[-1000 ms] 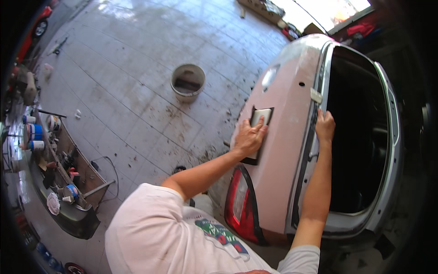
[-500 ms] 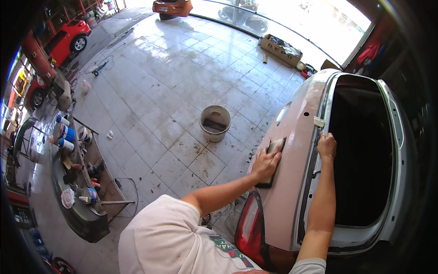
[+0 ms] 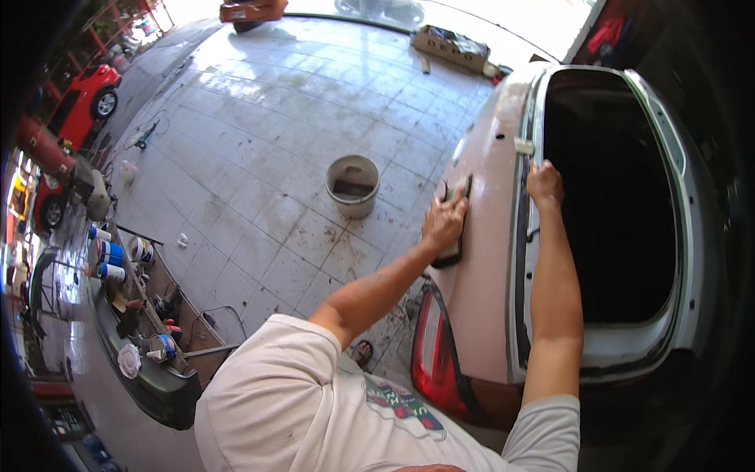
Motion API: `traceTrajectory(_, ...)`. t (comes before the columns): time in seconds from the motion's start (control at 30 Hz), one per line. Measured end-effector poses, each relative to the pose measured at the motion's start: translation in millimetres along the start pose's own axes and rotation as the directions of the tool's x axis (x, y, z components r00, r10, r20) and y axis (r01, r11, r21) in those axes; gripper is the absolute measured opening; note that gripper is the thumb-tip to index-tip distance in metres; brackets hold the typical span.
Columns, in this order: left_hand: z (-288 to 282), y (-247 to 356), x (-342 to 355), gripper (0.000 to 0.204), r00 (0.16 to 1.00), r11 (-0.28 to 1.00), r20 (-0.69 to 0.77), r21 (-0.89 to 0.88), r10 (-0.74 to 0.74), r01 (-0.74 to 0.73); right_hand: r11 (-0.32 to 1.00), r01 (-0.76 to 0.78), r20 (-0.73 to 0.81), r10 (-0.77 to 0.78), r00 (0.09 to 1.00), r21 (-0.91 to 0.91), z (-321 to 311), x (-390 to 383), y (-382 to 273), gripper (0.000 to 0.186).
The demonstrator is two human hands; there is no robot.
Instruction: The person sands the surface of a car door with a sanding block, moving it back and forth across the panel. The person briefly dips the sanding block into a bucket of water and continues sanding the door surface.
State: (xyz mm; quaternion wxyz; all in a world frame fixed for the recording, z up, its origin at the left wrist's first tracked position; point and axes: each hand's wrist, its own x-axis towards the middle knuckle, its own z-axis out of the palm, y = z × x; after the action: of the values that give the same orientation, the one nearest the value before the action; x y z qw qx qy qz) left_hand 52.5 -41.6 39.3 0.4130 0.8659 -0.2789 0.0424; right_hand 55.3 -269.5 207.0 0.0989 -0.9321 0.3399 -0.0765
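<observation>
My left hand [image 3: 445, 222] lies over a dark-edged sanding block [image 3: 451, 259], pressing it flat on the dull pink panel [image 3: 494, 267] of a car's rear. Its fingers curl over the block's upper side and hide much of it. Closed into a fist, my right hand [image 3: 544, 186] grips the edge of the rear window frame [image 3: 533, 263], just below a small pale piece [image 3: 524, 146] on that frame. Beside it the window opening [image 3: 613, 228] is dark, with no glass visible. A red tail light [image 3: 434, 346] sits below the sanding block.
A dirty white bucket [image 3: 352, 207] stands on the tiled floor left of the car. Farther left, a dark bumper [image 3: 169, 387] lies by a bench with paint cans [image 3: 110, 253] and tools. A cardboard box [image 3: 452, 49] is at the back; a power tool [image 3: 143, 140] lies on the floor.
The whole view has shifted, so the car, bucket and both hands appear higher and slightly farther left. Both hands keep nearly the same places on the car.
</observation>
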Motion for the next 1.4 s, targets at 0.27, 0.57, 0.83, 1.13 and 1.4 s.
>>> traceTrajectory(0.27, -21, 50, -132, 0.051, 0.968, 0.926, 0.080, -0.281, -0.239, 0.252, 0.992, -0.126, -0.009, 0.126, 0.992, 0.012, -14, -12, 16, 0.046)
traceTrajectory(0.57, 17, 19, -31, 0.041, 0.989, 0.985, -0.106, -0.124, 0.107, -0.120, 0.996, -0.079, -0.044, 0.081, 0.996, 0.032, -6, -3, 16, 0.044)
traceTrajectory(0.83, 14, -82, -16, 0.054, 0.913, 0.971, 0.374, -0.104, -0.161, 0.214, 0.983, 0.145, -0.100, -0.134, 0.986, 0.111, 37, 23, 23, 0.045)
traceTrajectory(1.13, -16, 6, -85, 0.055, 0.906, 0.875, 0.407, -0.387, -0.122, 0.291, 0.979, 0.200, -0.178, -0.191, 0.965, 0.033, 40, 41, 89, 0.043)
traceTrajectory(1.4, -27, 32, -43, 0.057, 0.910, 0.882, 0.330, -0.309, -0.251, 0.356, 0.970, 0.064, 0.007, -0.068, 0.998, 0.236, 32, 37, 77, 0.046)
